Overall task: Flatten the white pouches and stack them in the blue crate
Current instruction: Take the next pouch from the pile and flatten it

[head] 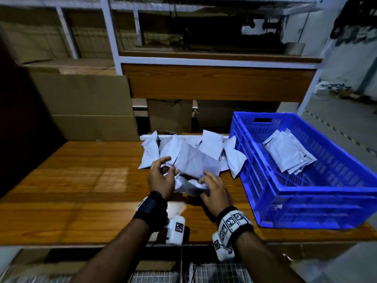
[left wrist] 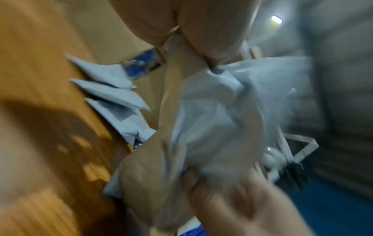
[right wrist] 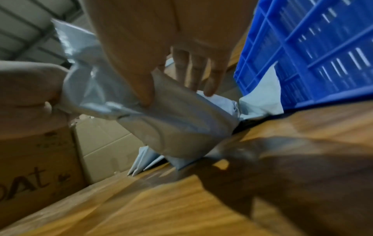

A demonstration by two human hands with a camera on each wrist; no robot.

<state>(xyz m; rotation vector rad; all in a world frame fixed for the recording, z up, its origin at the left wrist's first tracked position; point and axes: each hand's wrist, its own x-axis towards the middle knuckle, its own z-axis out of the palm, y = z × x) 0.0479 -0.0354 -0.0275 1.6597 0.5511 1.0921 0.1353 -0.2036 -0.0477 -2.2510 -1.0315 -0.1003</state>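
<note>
Above the middle of the brown wood-grain tabletop (head: 81,190), both hands hold one crumpled white plastic pouch (head: 193,166) clear of the surface, between the person and a loose pile of puffy white pouches (head: 212,148) lying at the tabletop's far edge. The left hand (head: 161,178) comes in from the lower left with its back towards the head camera, wrist bent slightly inward, fingers curled over the pouch's left end and thumb closing against them, so its grip pinches the bunched film. The right hand (head: 216,190) reaches up from the lower right, palm turned down and left, its grip pinching the pouch's near, crumpled end; in the right wrist view the thumb (right wrist: 141,89) presses into the film while the other fingers (right wrist: 197,71) point down behind it. The left wrist view is blurred but shows the same white film (left wrist: 212,119) gathered between both hands. Each forearm carries a black wrist strap with a white marker-covered camera block. Just right of the pile stands a blue slotted plastic crate (head: 306,201), one pouch of the pile leaning against its left wall; inside it a small stack of flattened white pouches (head: 289,154) lies on the crate floor. Behind the tabletop stand brown cardboard boxes (head: 91,111).
</note>
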